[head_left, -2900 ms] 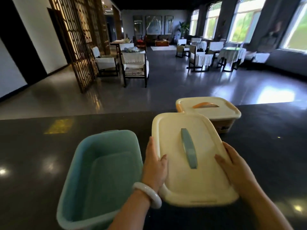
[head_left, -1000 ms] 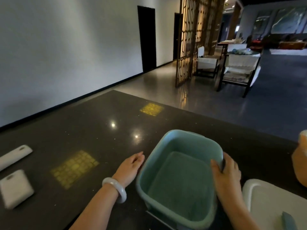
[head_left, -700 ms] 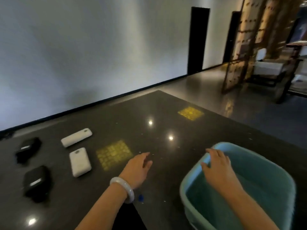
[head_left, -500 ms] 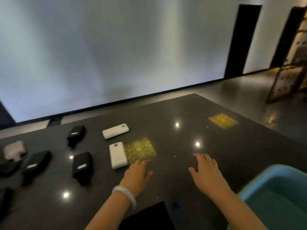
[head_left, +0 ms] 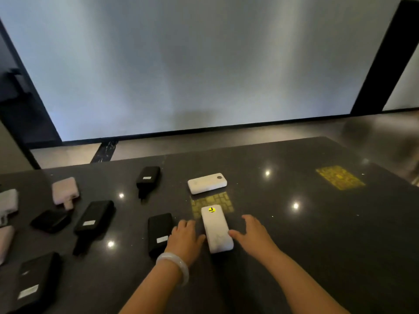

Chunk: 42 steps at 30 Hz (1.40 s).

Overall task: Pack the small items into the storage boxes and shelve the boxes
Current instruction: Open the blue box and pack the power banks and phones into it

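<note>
Both hands (head_left: 221, 239) now flanking white power bank (head_left: 216, 228), teal box gone

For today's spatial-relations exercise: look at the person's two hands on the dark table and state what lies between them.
In the head view, a white power bank lies lengthwise between the left hand and the right hand, on the dark table. Both hands flank it with relaxed fingers.

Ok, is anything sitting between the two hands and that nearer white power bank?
Nothing visible does. The nearer white power bank lies flat on the dark table, with the left hand close on one side and the right hand on the other. The black power bank lies beyond the left hand, outside the gap.
</note>
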Tool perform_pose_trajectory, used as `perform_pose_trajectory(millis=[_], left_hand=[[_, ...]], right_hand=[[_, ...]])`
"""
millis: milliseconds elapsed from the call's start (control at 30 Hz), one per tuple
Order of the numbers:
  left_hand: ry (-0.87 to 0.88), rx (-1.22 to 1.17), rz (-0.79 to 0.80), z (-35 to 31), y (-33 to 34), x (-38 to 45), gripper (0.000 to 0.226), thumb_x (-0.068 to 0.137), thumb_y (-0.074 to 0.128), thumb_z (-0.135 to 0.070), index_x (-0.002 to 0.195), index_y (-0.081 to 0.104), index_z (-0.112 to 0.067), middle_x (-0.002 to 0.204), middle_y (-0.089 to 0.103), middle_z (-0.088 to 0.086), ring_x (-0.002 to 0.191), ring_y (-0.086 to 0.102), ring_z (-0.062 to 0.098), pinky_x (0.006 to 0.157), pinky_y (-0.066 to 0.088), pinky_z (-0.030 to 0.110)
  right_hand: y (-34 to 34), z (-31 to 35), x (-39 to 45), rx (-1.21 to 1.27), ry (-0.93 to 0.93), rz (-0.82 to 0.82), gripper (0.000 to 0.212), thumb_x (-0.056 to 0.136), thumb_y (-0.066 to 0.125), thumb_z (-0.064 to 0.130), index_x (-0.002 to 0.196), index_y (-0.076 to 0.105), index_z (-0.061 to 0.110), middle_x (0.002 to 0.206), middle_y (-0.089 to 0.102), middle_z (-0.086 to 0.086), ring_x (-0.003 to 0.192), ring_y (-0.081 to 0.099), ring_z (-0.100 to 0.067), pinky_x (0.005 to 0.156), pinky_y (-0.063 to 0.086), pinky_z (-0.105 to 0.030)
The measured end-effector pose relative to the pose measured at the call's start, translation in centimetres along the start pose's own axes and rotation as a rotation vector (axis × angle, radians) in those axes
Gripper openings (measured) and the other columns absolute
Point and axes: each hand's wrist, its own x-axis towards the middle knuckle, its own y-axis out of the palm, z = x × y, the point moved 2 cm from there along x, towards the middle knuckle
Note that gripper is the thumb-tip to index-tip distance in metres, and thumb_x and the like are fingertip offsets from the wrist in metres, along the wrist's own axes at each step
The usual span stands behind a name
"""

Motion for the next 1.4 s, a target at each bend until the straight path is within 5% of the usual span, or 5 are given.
perform_pose_trajectory(millis=[167,333,700,967,1400], left_hand=[[0.013,-0.036,0.026,2.0,-0.7,4.4,0.052,0.096,0.053,-0.038,0.142,0.038,-0.019,0.146,0.035,0.004,0.133,0.037,0.022,0.106,0.038,0.036],[0.032,-0.089,0.074,3.3,-1.0,8.6,0.056,0.094,0.055,-0.037,0.144,0.035,-0.022,0.149,0.031,0.001,0.136,0.033,0.021,0.109,0.034,0.036],[0.198,0.011,-0.093,0.9,-2.4,18.8,0.058,0.092,0.059,-0.038,0.141,0.036,-0.019,0.148,0.029,0.006,0.135,0.031,0.025,0.11,0.032,0.041],[0.228,0.316,0.067,-1.7,-0.3,23.6,0.092,0.086,0.056,-0.058,0.152,0.009,-0.015,0.153,0.024,0.011,0.14,0.026,0.032,0.115,0.022,0.048],[-0.002,0.091,0.035,0.5,-0.8,17.5,0.079,0.071,0.078,-0.042,0.134,0.04,-0.012,0.14,0.026,0.01,0.128,0.03,0.031,0.105,0.038,0.044]], right_hand=[[4.9,2.0,4.0,-0.071,0.103,0.056,0.098,0.075,0.065,0.064,0.148,0.021,0.015,0.149,0.029,-0.008,0.136,0.029,-0.028,0.109,0.031,-0.042],[8.4,3.8,6.2,-0.251,0.166,-0.074,0.119,0.06,0.064,0.078,0.147,0.017,0.011,0.143,0.03,-0.009,0.129,0.034,-0.025,0.106,0.032,-0.038],[9.3,3.6,9.2,-0.282,0.124,-0.194,0.094,0.068,0.066,0.063,0.14,0.026,0.019,0.132,0.031,0.001,0.121,0.033,-0.016,0.104,0.032,-0.03],[9.4,3.6,8.7,-0.311,0.142,-0.242,0.094,0.067,0.063,0.067,0.139,0.024,0.022,0.13,0.03,0.0,0.118,0.033,-0.017,0.101,0.035,-0.031],[5.4,-0.3,5.5,-0.19,0.236,-0.12,0.093,0.069,0.068,0.058,0.143,0.021,0.026,0.132,0.029,-0.003,0.124,0.032,-0.022,0.103,0.035,-0.035]])
